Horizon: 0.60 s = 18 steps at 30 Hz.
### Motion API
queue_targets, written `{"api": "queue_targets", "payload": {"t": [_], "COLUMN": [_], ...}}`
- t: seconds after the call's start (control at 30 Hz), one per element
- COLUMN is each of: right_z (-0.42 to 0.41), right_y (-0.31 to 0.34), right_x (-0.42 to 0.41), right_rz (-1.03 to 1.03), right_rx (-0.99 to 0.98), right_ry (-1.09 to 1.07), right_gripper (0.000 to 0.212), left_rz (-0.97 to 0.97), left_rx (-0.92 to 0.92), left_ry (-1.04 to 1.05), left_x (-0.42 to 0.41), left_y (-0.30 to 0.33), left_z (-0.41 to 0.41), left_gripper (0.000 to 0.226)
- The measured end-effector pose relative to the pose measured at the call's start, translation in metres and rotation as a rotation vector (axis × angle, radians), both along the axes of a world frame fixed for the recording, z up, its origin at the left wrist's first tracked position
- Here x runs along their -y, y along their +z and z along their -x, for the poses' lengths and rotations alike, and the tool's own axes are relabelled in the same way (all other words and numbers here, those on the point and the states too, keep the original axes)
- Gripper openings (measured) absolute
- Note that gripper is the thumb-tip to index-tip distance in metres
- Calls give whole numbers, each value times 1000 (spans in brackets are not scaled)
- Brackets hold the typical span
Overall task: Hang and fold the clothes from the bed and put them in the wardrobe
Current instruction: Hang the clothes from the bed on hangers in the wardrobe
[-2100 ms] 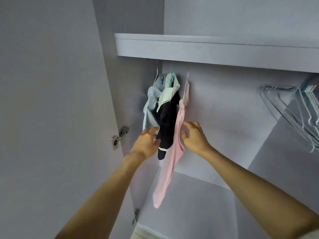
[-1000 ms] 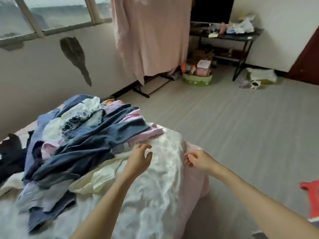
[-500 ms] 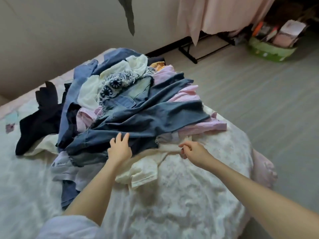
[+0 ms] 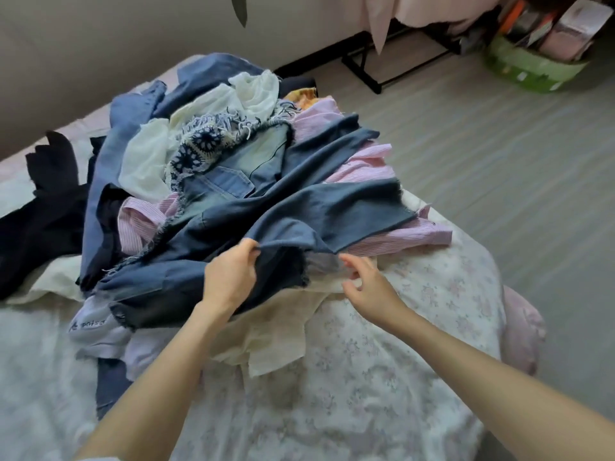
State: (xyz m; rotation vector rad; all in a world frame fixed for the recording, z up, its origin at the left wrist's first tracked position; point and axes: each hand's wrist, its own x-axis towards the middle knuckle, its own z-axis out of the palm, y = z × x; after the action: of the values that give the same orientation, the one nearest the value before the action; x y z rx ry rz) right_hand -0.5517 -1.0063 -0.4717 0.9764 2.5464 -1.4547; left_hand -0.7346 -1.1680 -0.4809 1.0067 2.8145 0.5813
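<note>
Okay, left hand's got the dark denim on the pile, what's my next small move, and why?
Probably bring the right hand onto the dark denim beside the left hand, then lift. The left hand grips its near edge alone; the right hovers open, and the denim lies across the pink striped shirt.

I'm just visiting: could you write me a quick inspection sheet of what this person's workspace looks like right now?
Surface: bed with pale floral cover.
Job's things: heap of clothes; dark denim garment on top, pink striped shirt beneath.
Clutter: black garment apart at the left.
Hands: left hand grips the denim's edge; right hand open beside it, fingers loosely curled.
Cables: nothing seen.
Surroundings: grey floor, green basket, black rack with pink cloth.
</note>
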Motion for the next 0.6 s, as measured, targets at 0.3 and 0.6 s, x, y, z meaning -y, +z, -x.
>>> {"api": "queue_targets", "payload": {"t": [0.3,0.6], "right_z": [-40,-191], "right_y": [69,165], "right_x": [-16,-45], "right_rz": [-90,-81], "right_rx": [-238,-367], "right_ry": [198,-294], "right_gripper": [18,13], "left_rz": [-412,31], "left_rx": [110,-148], "left_ry": [-439,-638], "left_x": [-47,-96], "left_y": [96,138], "left_z": [-119,-194], "left_gripper": [27,30]}}
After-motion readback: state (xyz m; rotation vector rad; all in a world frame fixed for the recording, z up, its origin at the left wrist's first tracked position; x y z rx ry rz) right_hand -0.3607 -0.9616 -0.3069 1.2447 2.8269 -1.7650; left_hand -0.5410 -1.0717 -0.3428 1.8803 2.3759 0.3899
